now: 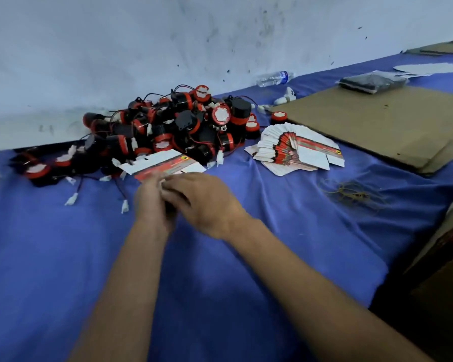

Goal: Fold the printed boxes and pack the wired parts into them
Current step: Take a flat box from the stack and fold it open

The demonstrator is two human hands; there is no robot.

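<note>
We hold one flat box (pixel 165 163) in both hands, left hand (pixel 152 202) and right hand (pixel 207 202), fingers pinching its near edge; its long axis runs 10-to-4, parts pile (pixel 168 129) at 12

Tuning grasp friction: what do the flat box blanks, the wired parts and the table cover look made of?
Box blanks: thin printed card, white backs, red-black faces, slightly glossy. Wired parts: probably moulded plastic, black bodies with red rims, sheen on curves. Table cover: blue woven cloth, matte, creased.
</note>
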